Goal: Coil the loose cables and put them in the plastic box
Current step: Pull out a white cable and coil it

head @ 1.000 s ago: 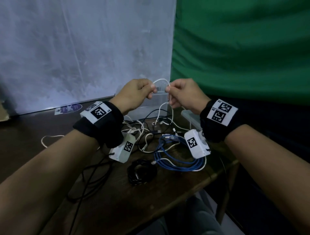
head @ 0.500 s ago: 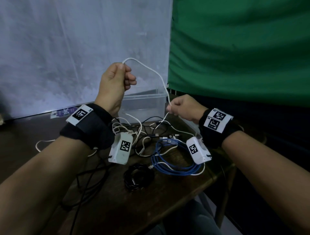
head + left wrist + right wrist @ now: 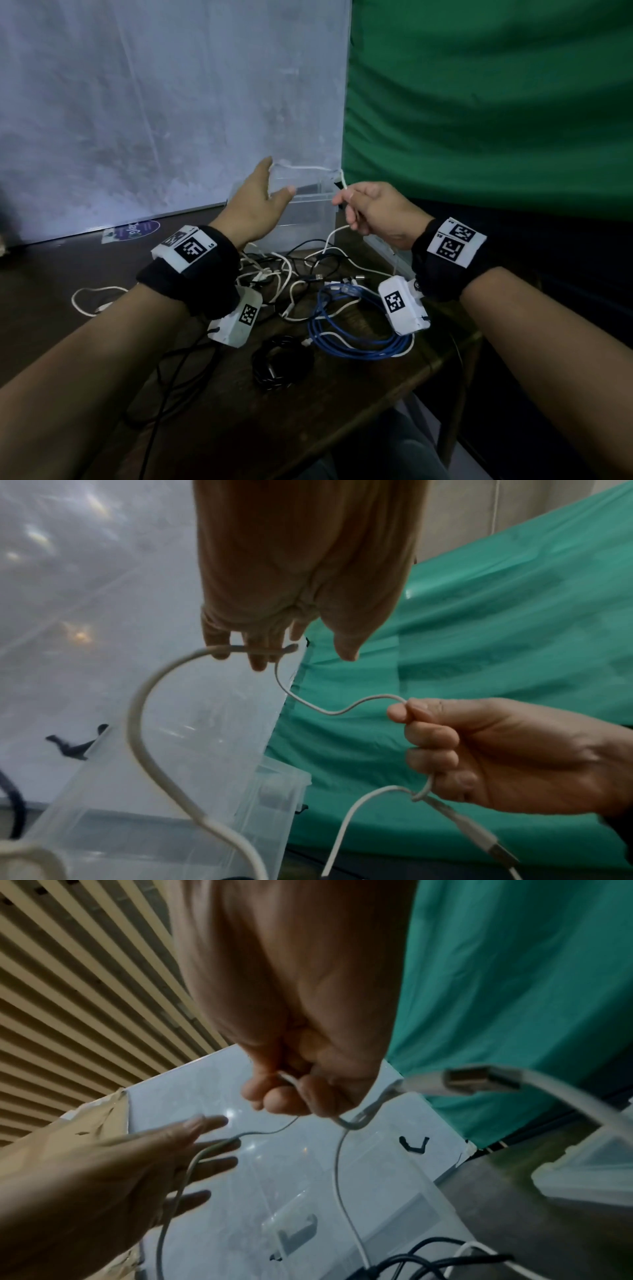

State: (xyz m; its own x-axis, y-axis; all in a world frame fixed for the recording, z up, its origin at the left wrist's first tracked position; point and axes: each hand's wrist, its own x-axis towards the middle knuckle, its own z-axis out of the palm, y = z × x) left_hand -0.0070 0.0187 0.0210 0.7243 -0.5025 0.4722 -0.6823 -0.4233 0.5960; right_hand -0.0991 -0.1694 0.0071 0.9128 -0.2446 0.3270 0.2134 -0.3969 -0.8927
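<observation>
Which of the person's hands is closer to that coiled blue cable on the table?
Right. The right hand is raised roughly above the far side of the blue cable, pinching a white cable; the left hand is raised further left, before the plastic box.

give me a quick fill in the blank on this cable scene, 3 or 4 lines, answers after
1. The cable stretched between the two hands is ____ in colour.
2. The right hand grips the white cable in a closed fist, while the fingers of the left hand are ____.
3. The coiled cable lying on the table under the right wrist is ____.
4. The plastic box stands on the table just ____ the hands.

Missing words: white; straight; blue; behind
</observation>
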